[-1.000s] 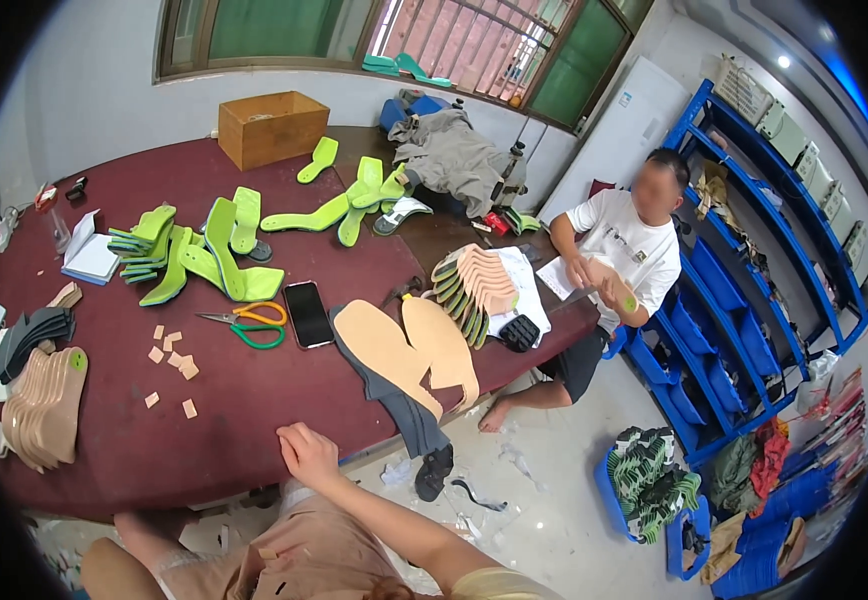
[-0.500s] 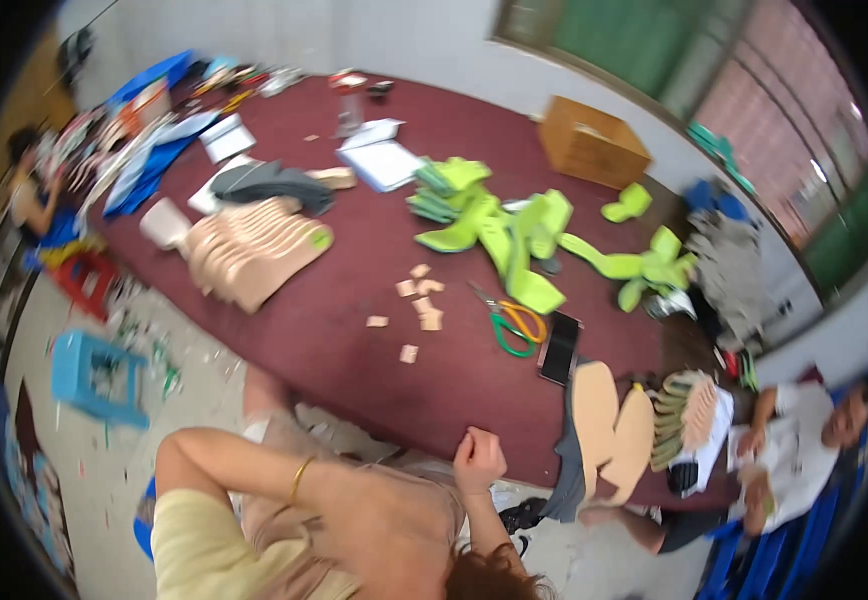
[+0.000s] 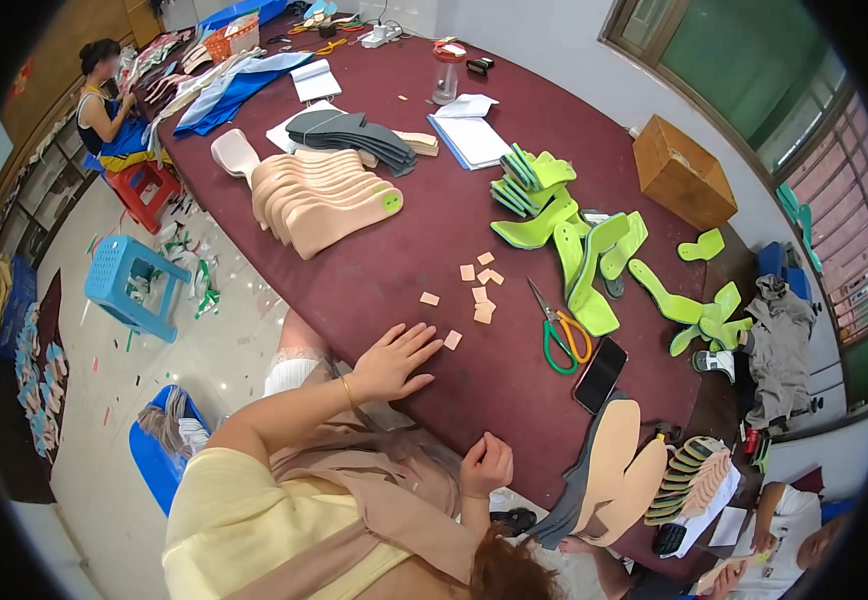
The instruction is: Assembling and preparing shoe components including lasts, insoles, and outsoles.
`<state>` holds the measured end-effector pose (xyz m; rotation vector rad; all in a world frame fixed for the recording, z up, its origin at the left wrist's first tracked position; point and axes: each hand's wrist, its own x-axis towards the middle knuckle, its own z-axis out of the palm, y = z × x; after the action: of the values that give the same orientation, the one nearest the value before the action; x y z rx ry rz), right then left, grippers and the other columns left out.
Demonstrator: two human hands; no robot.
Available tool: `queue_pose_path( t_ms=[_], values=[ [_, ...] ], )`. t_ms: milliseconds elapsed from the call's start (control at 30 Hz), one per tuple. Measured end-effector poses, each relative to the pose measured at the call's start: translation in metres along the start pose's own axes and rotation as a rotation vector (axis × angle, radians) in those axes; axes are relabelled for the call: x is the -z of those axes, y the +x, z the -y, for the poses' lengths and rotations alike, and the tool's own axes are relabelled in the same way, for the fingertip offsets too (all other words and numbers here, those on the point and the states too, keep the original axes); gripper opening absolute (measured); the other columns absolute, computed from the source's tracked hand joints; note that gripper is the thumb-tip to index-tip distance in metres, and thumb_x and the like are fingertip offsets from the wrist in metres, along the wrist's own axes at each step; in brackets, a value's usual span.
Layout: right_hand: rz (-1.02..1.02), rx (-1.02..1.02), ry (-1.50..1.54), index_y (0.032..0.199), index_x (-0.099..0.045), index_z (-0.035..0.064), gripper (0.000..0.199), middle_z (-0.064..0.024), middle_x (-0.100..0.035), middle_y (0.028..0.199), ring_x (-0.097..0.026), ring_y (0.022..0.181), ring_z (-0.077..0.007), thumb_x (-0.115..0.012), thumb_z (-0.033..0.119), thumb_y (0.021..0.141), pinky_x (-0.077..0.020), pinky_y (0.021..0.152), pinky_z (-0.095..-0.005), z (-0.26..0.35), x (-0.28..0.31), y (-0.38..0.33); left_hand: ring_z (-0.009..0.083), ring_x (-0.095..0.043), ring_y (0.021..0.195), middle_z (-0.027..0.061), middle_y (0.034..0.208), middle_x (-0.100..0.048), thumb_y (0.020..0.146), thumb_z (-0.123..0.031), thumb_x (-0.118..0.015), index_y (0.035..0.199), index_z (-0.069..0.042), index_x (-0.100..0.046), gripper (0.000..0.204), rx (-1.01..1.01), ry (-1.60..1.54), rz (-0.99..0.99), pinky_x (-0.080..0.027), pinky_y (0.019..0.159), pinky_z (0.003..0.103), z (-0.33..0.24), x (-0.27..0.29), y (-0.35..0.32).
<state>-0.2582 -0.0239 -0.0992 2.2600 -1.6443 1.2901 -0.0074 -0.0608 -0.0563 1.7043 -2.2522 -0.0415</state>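
Observation:
My left hand (image 3: 394, 362) lies flat on the near edge of the maroon table, fingers stretched and slightly spread, holding nothing. Its fingertips are beside a small peach-coloured square (image 3: 453, 340). Several similar little pieces (image 3: 481, 295) are scattered just beyond. Farther right, my right hand (image 3: 487, 466) rests at the table edge with its fingers curled in, and no object shows in it. Scissors (image 3: 560, 336) with green and orange handles lie beyond it, beside a black phone (image 3: 601, 375). Peach insole shapes (image 3: 609, 470) lie on dark grey ones to its right.
Stacked peach insoles (image 3: 309, 205) lie left of centre, with grey pieces (image 3: 354, 135) behind. Lime-green insoles (image 3: 594, 260) are piled right of centre. A cardboard box (image 3: 684, 172) stands at the far edge. One person (image 3: 779, 535) sits at right, another (image 3: 104, 110) at far left.
My left hand, out of sight before, now lies on the table edge. The right hand stays curled at the edge. The whole view has shifted and sharpened.

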Motion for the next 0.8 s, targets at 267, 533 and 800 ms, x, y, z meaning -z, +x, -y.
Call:
queue_pose_path(
  t_ms=[267, 533, 800],
  values=[
    [0.034, -0.007, 0.053, 0.089, -0.065, 0.0071, 0.009, -0.0089, -0.061, 0.084, -0.060, 0.068, -0.0270, -0.061, 0.007, 0.081, -0.0483, 0.057, -0.0360, -0.004, 0.005, -0.002, 0.0279, -0.036, 0.131, 0.0151, 0.140, -0.040, 0.090, -0.042, -0.047, 0.133, -0.007, -0.045, 0.056, 0.006, -0.022, -0.050, -0.026, 0.109, 0.044, -0.002, -0.004, -0.004],
    [0.102, -0.039, 0.151, 0.092, -0.064, 0.0066, 0.013, -0.0082, -0.060, 0.084, -0.054, 0.056, -0.0197, -0.061, 0.006, 0.080, -0.0442, 0.051, -0.0309, -0.004, 0.006, 0.000, 0.0290, -0.038, 0.130, 0.0146, 0.138, -0.042, 0.088, -0.035, -0.056, 0.130, -0.006, -0.047, 0.052, -0.005, -0.143, -0.124, -0.027, 0.108, 0.044, 0.010, -0.001, -0.011],
    [0.066, -0.198, 0.040, 0.089, -0.064, 0.0080, 0.012, -0.0101, -0.060, 0.084, -0.060, 0.066, -0.0295, -0.059, 0.007, 0.079, -0.0480, 0.056, -0.0381, 0.006, 0.005, 0.004, 0.0362, -0.044, 0.119, 0.0195, 0.123, -0.050, 0.076, -0.017, -0.068, 0.121, -0.002, -0.048, 0.052, 0.486, -0.035, -1.043, -0.033, 0.101, 0.046, 0.148, 0.106, -0.002]
  ],
)
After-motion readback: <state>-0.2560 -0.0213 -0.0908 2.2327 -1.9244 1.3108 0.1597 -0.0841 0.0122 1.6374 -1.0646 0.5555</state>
